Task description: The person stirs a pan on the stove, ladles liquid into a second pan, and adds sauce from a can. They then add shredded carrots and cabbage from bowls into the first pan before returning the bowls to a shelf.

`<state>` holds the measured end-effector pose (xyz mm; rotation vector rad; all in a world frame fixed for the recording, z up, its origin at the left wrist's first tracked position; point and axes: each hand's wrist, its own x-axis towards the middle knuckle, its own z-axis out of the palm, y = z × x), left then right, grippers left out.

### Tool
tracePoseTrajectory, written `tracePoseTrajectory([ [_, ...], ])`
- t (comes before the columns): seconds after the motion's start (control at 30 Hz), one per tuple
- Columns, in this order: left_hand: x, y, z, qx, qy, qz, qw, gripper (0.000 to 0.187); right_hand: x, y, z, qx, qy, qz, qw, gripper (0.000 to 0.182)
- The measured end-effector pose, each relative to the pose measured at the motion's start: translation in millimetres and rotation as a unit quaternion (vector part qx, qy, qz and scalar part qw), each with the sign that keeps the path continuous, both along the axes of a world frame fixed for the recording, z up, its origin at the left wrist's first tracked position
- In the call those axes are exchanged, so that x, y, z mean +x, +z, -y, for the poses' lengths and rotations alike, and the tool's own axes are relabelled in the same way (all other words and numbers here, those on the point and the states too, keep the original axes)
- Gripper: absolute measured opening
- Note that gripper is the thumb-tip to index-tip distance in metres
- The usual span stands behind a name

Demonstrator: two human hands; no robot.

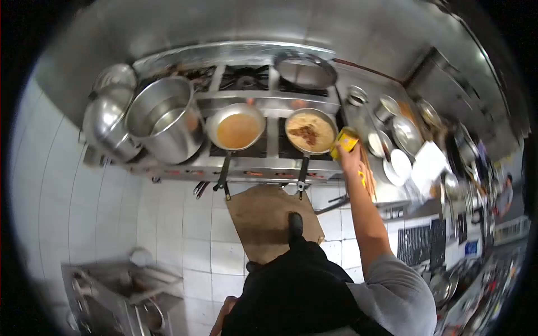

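My right hand [351, 159] is closed around a yellow container [345, 141], just right of a frying pan. That pan holds a pale, creamy food [310, 133] with a dark brown patch in it. To its left, a second pan [236, 130] holds an orange-brown liquid. Both pans sit on the stove [263, 168] with their handles toward me. My left hand [228, 306] hangs low beside my dark apron, partly hidden, and its fingers cannot be made out.
A tall steel pot [166, 120] stands at the left of the stove, beside domed lids [109, 123]. A dark wide pan [305, 71] sits at the back. Bowls [397, 168] crowd the right counter. Brown cardboard [263, 215] lies on the floor; a person is at far right.
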<state>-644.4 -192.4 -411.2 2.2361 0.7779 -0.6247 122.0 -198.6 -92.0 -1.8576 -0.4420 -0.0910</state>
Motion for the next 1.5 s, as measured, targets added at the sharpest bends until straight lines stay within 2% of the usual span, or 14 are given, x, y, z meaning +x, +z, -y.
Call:
tracePoseTrajectory([
  [0.1,-3.6,13.7,-50.5,0.08,-0.244,0.014,0.966,0.028,-84.9,-21.5,71.9,0.026,0.065,-0.048,0.996,0.053],
  [0.13,5.0,17.1,-66.2,-0.097,-0.095,-0.105,0.985,0.028,-110.3,-40.5,101.0,-0.013,0.084,-0.092,0.992,0.054],
  [0.17,11.1,16.5,-84.1,-0.248,0.167,-0.214,0.93,0.028,-134.9,-61.4,132.4,-0.049,0.101,-0.138,0.984,0.055],
  [0.2,16.5,13.5,-105.1,-0.27,0.359,-0.302,0.841,0.028,-159.3,-70.7,161.6,-0.028,0.116,-0.186,0.975,0.055],
  [0.37,151.3,95.2,-147.2,-0.21,0.06,-0.113,0.969,0.036,-248.7,-165.0,335.1,0.001,-0.014,-0.347,0.938,0.051],
  [0.43,229.6,96.5,-132.7,-0.243,-0.027,-0.04,0.969,0.035,-282.7,-165.4,390.7,-0.188,-0.221,-0.393,0.872,0.051],
  [0.57,408.4,166.8,-43.1,-0.277,-0.033,-0.06,0.958,0.028,-315.3,-193.3,483.6,-0.042,-0.276,-0.409,0.869,0.053],
  [0.63,473.0,145.4,7.4,-0.394,-0.073,0.082,0.912,0.027,-326.1,-223.9,523.5,0.092,-0.309,-0.368,0.872,0.054],
  [0.7,536.2,191.7,85.7,-0.384,-0.134,0.046,0.913,0.028,-334.4,-251.8,551.9,0.081,-0.364,-0.297,0.879,0.054],
  [0.8,597.5,238.8,184.0,-0.372,-0.223,0.012,0.901,0.031,-311.9,-202.7,562.2,0.004,-0.435,-0.299,0.85,0.057],
  [0.9,638.4,254.2,263.3,-0.384,-0.312,0.001,0.869,0.035,-278.7,-136.6,563.4,0.11,-0.431,-0.24,0.863,0.067],
  [1.03,670.3,266.3,329.3,-0.413,-0.41,-0.028,0.813,0.036,-244.9,-124.6,573.3,0.127,-0.471,-0.163,0.857,0.074],
  [1.2,712.3,244.3,379.1,-0.401,-0.451,-0.1,0.791,0.033,-224.0,-92.0,589.8,0.354,-0.476,-0.219,0.775,0.073],
  [1.5,826.5,228.3,482.5,-0.339,-0.531,-0.208,0.748,0.031,-189.4,-91.3,719.0,0.243,-0.679,-0.108,0.685,0.063],
])
